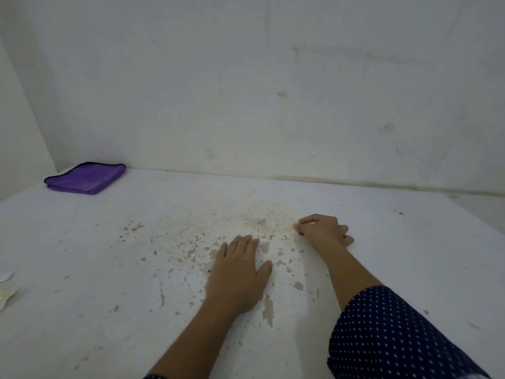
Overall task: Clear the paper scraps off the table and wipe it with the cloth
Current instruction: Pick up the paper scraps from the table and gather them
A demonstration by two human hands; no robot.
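While the right hand (pixel 323 231) pinches a small pale yellow scrap (pixel 289 228) between thumb and forefinger, its other fingers curled under against the table (pixel 109 242), the clearing part of the job looks only partly done. The left hand (pixel 239 272) lies flat and relaxed, palm down, just beside it and nearer the camera, holding nothing. At the far left edge of view a few more paper scraps (pixel 6 289), white and yellowish, lie on the tabletop well apart from both hands, so I judge that the picking up is not finished. Wiping has not begun, by the look of it: the purple cloth (pixel 84 177) sits neatly folded in the far left corner, near where the two walls meet, touched by neither hand. The surface is a white-painted top, badly worn in the middle, with chips and flakes showing a duller grey-brown beneath and a faint brownish-yellow stain spread around the right hand; which marks a cloth would lift and which are bare patches I cannot tell. Plain whitish walls (pixel 273 91), scuffed and smudged here and there, close off the back and the left side. A dark sleeve (pixel 382 332) with small white dots covers the right forearm.
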